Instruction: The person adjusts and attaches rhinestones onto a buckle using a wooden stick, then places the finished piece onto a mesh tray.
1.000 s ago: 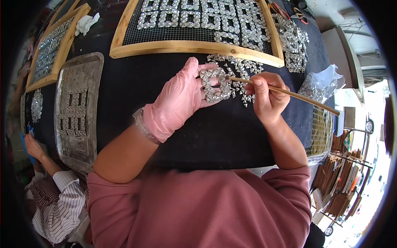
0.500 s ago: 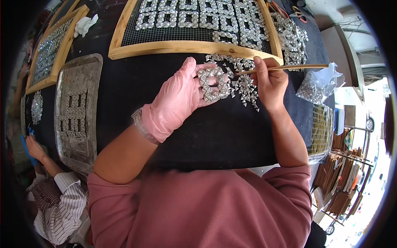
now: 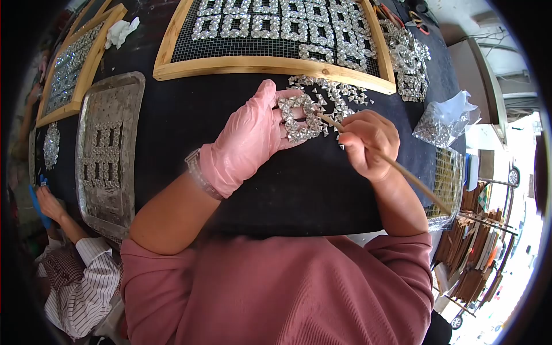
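Note:
My left hand (image 3: 244,141), in a pink glove, holds a silver rectangular ring-shaped ornament (image 3: 290,129) covered in faceted stones, its fingers behind the piece and its thumb raised above. My right hand (image 3: 372,141) is bare and closed around a thin wooden stick (image 3: 411,181). The stick's tip meets or nearly meets the ornament's right side; whether a stone is on it is too small to tell. Loose silver pyramid-shaped stones (image 3: 339,106) lie on the black tabletop (image 3: 299,195) just beyond the ornament, some partly hidden by my right hand.
A wooden-framed mesh screen (image 3: 241,65) bearing rows of similar ornaments lies ahead. Left are a metal tray (image 3: 109,210), another framed screen (image 3: 86,86) and a co-worker's hand (image 3: 52,204). A plastic bag of stones (image 3: 443,121) and a heap of ornaments (image 3: 409,63) sit right.
My right hand has turned and lowered slightly. The stick has swung from nearly level to slanting down right, its tip now at the ornament's right side. My left hand is almost unmoved.

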The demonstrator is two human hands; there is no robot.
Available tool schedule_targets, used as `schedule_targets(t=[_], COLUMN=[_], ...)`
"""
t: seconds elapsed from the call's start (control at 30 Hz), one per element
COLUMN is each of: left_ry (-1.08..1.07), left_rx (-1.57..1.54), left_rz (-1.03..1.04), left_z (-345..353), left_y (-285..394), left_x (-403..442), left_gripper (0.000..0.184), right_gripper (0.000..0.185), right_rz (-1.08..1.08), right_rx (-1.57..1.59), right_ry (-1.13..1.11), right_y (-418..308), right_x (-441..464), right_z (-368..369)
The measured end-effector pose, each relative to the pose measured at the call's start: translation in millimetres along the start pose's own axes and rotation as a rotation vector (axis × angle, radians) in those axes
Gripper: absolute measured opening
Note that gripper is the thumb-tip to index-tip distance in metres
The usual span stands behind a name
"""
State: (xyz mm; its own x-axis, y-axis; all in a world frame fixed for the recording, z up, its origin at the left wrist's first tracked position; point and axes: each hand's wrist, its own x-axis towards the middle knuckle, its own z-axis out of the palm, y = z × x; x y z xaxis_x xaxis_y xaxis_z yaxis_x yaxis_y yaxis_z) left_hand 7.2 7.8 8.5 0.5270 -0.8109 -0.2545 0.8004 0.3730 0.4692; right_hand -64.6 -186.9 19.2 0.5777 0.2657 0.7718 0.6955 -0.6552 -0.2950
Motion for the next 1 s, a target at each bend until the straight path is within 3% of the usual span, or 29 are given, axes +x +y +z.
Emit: schedule_targets(t=[0.27, 0.57, 1.0], left_ry=[0.011, 0.039, -0.004], left_rx=[-0.018, 0.012, -0.024], left_rz=[-0.018, -0.005, -0.008], left_z=[-2.8, -0.1, -5.7], left_y=[1.1, 2.5, 0.5], left_x=[0.8, -0.4, 1.1], left_gripper=[0.054, 0.056, 0.055], right_gripper=[0.037, 0.033, 0.03], right_rz=[-0.196, -0.1, -0.103], right_rx=[-0.146, -0.054, -0.026], right_ry=[-0.084, -0.007, -0.089], right_y=[-5.7, -3.3, 0.3], right_x=[5.8, 3.1, 4.8], right_z=[4.4, 1.2, 1.0])
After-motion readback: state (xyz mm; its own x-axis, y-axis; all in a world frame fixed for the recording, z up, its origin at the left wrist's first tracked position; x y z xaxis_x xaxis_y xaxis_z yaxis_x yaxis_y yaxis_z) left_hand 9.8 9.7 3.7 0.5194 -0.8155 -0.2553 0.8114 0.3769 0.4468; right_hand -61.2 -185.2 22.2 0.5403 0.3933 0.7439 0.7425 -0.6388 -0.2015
